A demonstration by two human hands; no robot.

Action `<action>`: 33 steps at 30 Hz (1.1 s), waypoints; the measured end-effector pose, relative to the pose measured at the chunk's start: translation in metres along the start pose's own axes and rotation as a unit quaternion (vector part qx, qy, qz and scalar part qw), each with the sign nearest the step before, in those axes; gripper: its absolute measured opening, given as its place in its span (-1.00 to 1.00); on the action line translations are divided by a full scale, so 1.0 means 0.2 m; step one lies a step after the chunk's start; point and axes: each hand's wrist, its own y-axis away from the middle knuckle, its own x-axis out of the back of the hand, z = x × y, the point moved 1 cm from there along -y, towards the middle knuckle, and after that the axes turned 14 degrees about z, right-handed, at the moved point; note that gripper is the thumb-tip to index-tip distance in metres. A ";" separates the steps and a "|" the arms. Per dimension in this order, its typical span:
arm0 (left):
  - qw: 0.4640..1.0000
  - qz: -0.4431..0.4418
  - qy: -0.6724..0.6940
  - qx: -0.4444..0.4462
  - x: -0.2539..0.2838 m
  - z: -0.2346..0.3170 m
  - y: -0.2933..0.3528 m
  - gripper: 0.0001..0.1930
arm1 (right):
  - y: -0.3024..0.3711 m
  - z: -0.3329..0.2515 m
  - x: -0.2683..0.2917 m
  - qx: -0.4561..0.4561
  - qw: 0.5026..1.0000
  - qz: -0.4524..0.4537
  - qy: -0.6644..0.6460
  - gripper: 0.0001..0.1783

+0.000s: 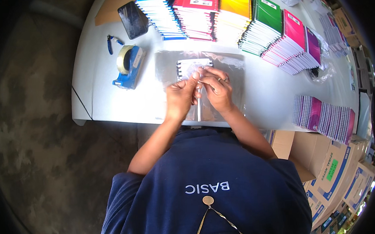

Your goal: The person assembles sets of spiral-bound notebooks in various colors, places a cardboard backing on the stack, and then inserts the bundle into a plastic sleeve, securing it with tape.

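Both hands meet over the clear plastic sleeve (219, 69) at the table's (107, 99) near edge — left hand (180, 98) and right hand (217, 90) pinch its film closed-fingered around a small spiral notebook (189, 66), seemingly bagging it. Sealing likely needs the tape dispenser (128, 66), left; stacked coloured notebooks (216, 15) crowd the far side.

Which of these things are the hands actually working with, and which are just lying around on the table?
In use: left hand, right hand, small spiral notebook, clear plastic sleeves.

Lying about: tape dispenser, phone, blue pliers, stacks of coloured notebooks, cardboard boxes.
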 end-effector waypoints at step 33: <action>0.818 0.256 -0.485 -0.172 0.21 0.23 -1.85 0.25 | -0.06 -0.19 0.06 -0.103 0.952 -0.192 0.215 -0.28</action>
